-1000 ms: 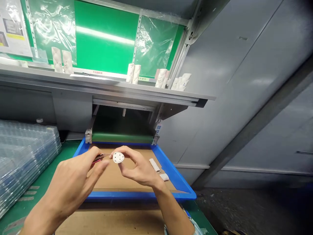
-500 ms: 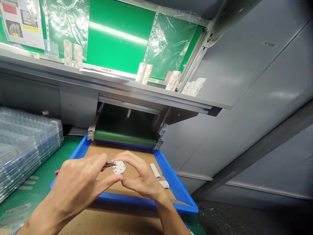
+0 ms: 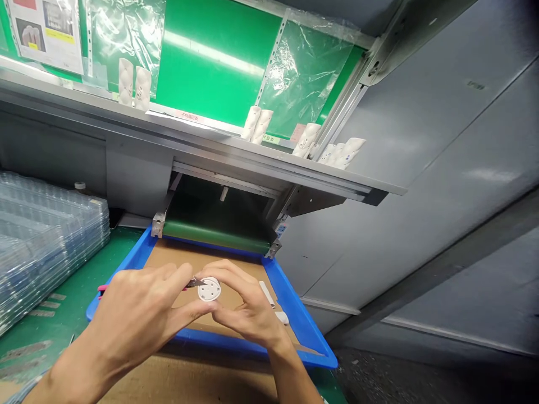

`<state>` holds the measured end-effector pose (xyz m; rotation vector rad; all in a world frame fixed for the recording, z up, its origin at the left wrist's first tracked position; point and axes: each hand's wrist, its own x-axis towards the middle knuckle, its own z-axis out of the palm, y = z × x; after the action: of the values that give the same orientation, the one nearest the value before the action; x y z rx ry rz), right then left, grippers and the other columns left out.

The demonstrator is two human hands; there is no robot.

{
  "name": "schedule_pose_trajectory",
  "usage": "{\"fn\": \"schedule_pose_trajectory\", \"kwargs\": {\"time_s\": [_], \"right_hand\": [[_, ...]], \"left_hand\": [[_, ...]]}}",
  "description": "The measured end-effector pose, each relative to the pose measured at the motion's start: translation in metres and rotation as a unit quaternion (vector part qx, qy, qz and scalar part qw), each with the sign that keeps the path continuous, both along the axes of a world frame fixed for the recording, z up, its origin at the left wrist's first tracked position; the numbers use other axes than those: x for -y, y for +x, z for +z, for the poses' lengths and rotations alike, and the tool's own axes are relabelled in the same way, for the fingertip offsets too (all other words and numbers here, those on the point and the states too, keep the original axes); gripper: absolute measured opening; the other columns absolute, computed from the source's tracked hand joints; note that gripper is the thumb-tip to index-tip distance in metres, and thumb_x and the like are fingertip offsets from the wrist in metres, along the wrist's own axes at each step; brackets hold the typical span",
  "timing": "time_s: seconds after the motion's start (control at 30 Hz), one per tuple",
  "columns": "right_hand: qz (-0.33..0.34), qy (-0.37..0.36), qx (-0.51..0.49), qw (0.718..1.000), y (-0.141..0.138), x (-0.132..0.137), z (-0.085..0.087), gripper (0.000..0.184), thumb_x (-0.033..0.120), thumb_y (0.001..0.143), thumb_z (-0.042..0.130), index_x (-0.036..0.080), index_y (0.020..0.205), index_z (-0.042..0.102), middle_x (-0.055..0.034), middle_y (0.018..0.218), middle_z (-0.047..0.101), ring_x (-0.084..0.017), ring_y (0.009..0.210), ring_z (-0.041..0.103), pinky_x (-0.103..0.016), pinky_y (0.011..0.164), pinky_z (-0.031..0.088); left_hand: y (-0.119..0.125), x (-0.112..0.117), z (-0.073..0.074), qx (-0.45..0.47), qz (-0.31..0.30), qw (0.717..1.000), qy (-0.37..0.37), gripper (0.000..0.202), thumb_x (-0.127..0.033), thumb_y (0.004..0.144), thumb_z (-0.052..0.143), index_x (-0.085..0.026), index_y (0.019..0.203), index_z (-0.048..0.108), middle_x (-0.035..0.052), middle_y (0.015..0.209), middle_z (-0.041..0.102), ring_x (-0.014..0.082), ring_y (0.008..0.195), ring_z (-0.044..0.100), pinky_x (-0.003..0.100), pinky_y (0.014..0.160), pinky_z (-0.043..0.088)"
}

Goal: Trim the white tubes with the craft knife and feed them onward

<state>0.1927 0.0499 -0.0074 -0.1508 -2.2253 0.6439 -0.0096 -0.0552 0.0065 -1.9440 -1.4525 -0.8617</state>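
My left hand [image 3: 143, 303] is closed round pink-handled nippers [image 3: 195, 283], whose pointed dark metal tip lies against the near end of a white plastic tube [image 3: 209, 289]. That end is a round face with several small holes. My right hand [image 3: 248, 308] grips the tube between thumb and curled fingers; its length is hidden behind the end face. My left thumb also reaches the tube's lower edge. Both hands are above a blue tray [image 3: 303, 320] lined with brown cardboard. Two white tubes, one of them a slim piece [image 3: 266, 294], lie in it beyond my right hand.
A dark green conveyor belt [image 3: 214, 235] ends at the tray's far edge, with a small white piece [image 3: 224, 193] on it. Stacked clear plastic trays [image 3: 50, 241] stand at the left. Overhead, a shelf [image 3: 202, 130] carries several white tubes [image 3: 143, 88].
The view has shifted slightly. Both hands keep their holds, and the nippers' tip stays at the tube's end face, which has turned a little.
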Motion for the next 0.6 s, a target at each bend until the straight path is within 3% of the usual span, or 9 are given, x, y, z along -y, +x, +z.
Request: {"fn": "schedule_pose_trajectory", "kwargs": {"time_s": [0.27, 0.6], "right_hand": [[-0.013, 0.017, 0.004, 1.0, 0.0024, 0.0034, 0.0046, 0.048, 0.004, 0.092, 0.07, 0.027, 0.134, 0.072, -0.0081, 0.121, 0.076, -0.022, 0.106, 0.076, -0.033, 0.098, 0.064], [-0.036, 0.03, -0.003, 0.999, 0.002, 0.0027, 0.0042, 0.045, 0.006, 0.095, 0.072, 0.027, 0.136, 0.072, -0.0094, 0.122, 0.077, -0.023, 0.107, 0.076, -0.034, 0.094, 0.065]], "left_hand": [[-0.0024, 0.0021, -0.0029, -0.014, -0.004, 1.0, -0.004, 0.053, -0.06, 0.116, 0.034, -0.026, 0.082, 0.057, -0.0038, 0.063, 0.066, 0.0192, 0.051, 0.066, 0.036, 0.051, 0.032], [-0.0019, 0.0008, -0.0011, 0.029, -0.061, 0.997, -0.041, 0.051, -0.054, 0.117, 0.036, -0.027, 0.084, 0.064, -0.0057, 0.062, 0.068, 0.0177, 0.049, 0.067, 0.037, 0.047, 0.029]]}}
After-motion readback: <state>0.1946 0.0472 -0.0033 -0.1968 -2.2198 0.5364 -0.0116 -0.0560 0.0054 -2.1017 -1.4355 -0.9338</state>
